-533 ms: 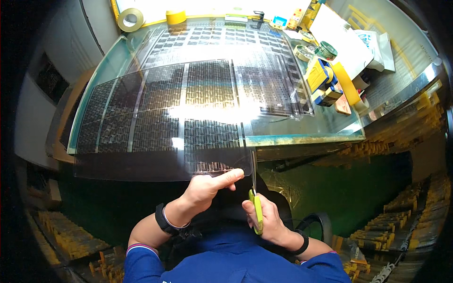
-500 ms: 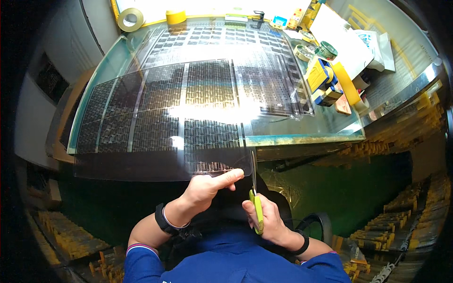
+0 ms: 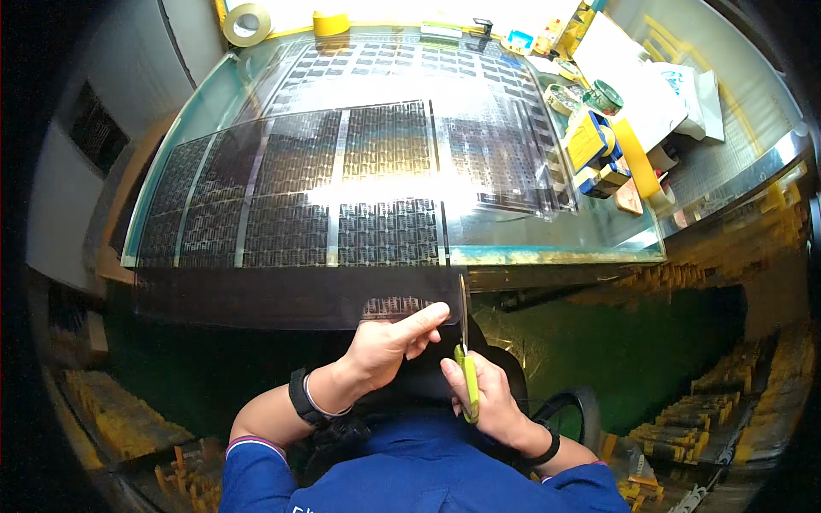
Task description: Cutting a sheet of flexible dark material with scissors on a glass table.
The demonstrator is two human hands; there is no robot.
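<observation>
A large dark film sheet (image 3: 256, 295), printed with a grid of small repeated patterns, lies over the table and hangs past its front edge. My left hand (image 3: 376, 350) pinches the sheet's near right corner, thumb on top and fingers underneath. My right hand (image 3: 496, 398) is wrapped round the green handles of a pair of scissors (image 3: 467, 376). Their blades point away from me along the sheet's right edge, just right of my left thumb. I cannot tell whether the blades are cutting into the film.
The glass-topped table (image 3: 556, 255) holds more patterned film (image 3: 505, 162). At its right stand a blue-yellow tape dispenser (image 3: 599, 154) and a green tape roll (image 3: 604, 97). A wide tape roll (image 3: 248, 24) and a yellow roll (image 3: 332, 23) sit at the back. Strong glare crosses the film.
The view has shifted slightly, so the table appears a little further right. Both hands keep their grips, and the scissors stay beside the sheet's right edge.
</observation>
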